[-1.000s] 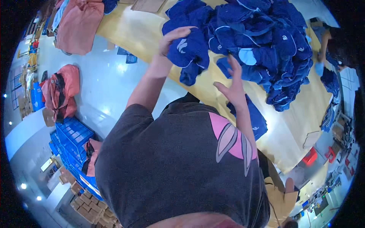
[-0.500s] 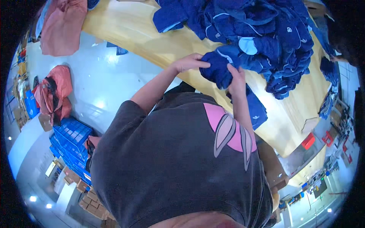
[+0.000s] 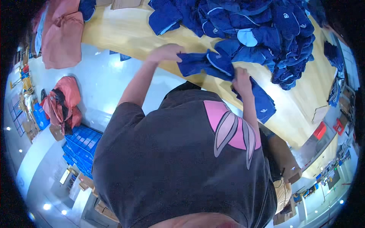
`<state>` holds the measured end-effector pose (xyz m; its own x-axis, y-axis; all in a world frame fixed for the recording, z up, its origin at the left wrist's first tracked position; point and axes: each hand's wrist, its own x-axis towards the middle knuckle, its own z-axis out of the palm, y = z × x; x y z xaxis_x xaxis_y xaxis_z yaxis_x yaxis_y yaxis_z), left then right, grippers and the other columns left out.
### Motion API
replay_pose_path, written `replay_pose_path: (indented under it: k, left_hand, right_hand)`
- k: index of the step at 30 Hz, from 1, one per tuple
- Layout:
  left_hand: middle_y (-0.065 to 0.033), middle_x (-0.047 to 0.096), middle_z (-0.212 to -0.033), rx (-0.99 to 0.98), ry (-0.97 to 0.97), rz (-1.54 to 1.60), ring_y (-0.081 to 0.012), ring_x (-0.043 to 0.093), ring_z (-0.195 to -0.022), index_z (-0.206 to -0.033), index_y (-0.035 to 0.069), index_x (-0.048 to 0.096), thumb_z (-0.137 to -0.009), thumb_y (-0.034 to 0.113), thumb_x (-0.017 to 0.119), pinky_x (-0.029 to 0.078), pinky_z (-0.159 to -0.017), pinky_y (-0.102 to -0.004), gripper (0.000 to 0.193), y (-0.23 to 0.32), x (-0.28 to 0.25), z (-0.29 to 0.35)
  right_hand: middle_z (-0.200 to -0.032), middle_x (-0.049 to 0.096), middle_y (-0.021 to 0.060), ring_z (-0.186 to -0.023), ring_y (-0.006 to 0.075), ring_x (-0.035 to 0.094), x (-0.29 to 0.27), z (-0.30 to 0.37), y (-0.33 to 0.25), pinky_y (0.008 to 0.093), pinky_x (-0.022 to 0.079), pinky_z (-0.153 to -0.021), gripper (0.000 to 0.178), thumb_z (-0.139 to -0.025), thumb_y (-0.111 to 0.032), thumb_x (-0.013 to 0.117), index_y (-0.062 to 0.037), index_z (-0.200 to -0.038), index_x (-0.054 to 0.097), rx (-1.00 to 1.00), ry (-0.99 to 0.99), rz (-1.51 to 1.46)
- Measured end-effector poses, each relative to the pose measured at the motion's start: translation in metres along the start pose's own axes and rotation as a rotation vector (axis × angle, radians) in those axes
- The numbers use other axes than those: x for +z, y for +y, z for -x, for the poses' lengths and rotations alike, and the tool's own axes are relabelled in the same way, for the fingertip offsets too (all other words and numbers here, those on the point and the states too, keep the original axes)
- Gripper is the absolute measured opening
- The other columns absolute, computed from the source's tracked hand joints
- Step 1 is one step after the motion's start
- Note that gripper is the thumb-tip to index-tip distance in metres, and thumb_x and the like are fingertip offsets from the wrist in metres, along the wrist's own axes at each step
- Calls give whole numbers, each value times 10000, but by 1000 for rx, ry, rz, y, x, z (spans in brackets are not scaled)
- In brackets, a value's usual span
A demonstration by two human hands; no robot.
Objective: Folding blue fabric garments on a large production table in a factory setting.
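A navy blue cloth item (image 3: 197, 64) with pale piping is stretched between my hands above the near edge of the wooden table; whether it is a cap or a garment, I cannot tell. My left hand (image 3: 167, 52), somewhat blurred, grips its left end. Closed on the right end is my right hand (image 3: 242, 80). Beside that hand lies a small stack of folded navy cloth items (image 3: 263, 104) bearing a small pale mark. A large heap of similar navy cloth items (image 3: 262, 22) rises just beyond, one showing a light blue oval patch (image 3: 247, 37).
The pale wooden table (image 3: 118, 26) runs diagonally before me. Pink cloth (image 3: 62, 41) hangs at the far left. Blue plastic crates (image 3: 81, 142) stand on the floor at my left with a pink bundle (image 3: 66, 98) near them. At the right are a cardboard box (image 3: 285, 155) and a red bin (image 3: 320, 130).
The bunched navy item has been spread out lengthwise. My left hand moved left with its end, while my right hand moved slightly right and down.
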<state>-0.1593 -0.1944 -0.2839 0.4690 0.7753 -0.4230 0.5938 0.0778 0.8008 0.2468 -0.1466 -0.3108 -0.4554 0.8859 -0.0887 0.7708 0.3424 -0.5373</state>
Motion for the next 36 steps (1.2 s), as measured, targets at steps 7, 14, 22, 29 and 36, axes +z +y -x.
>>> replay_pose_path:
  k: [7, 14, 22, 29, 36]
  left_hand:
    - [-123, 646, -945, -214, 326, -135, -357, 604, -856, -973, 83, 603, -840, 261, 547, 473, -729, -444, 229, 16, 91, -25]
    - [-189, 571, -914, -16, 663, -77, -410, 578, -885, -972, 36, 535, -781, 123, 616, 487, -786, -442, 226, 18, 166, -48]
    - [-196, 609, -998, -144, 757, -110, -389, 586, -926, -1022, 31, 570, -815, 156, 627, 499, -785, -436, 249, -5, 160, -48]
    - [-155, 625, -1215, 61, 1306, 1697, -283, 614, -1055, -1257, -1, 537, -919, 41, 555, 471, -977, -387, 341, -72, 104, 41]
    - [-177, 637, -1169, 39, 1545, 1900, -306, 634, -1033, -1208, 10, 534, -991, 59, 432, 502, -932, -475, 245, -141, 110, 88]
  right_hand:
    - [-1102, 569, 190, -949, 385, 599, 35, -15, -52, 449, 507, -818, 368, -800, -214, 640, -33, -1105, 539, -1, -192, 24]
    - [-915, 599, 161, -873, 368, 618, 87, -27, -81, 478, 500, -704, 284, -803, -278, 657, -57, -924, 527, -63, -149, 282]
    - [-1137, 595, 162, -1078, 323, 570, -20, -28, -1, 419, 436, -955, 320, -934, -191, 512, -31, -1212, 517, 352, 127, -1010]
    - [-1310, 553, 193, -1197, 323, 537, -80, -5, 57, 490, 420, -1023, 369, -978, -170, 494, -6, -1309, 489, 441, 480, -1679]
    - [-1337, 537, 194, -1180, 328, 550, -47, 9, 75, 463, 439, -1003, 392, -986, -153, 491, -19, -1354, 471, 486, 417, -1386]
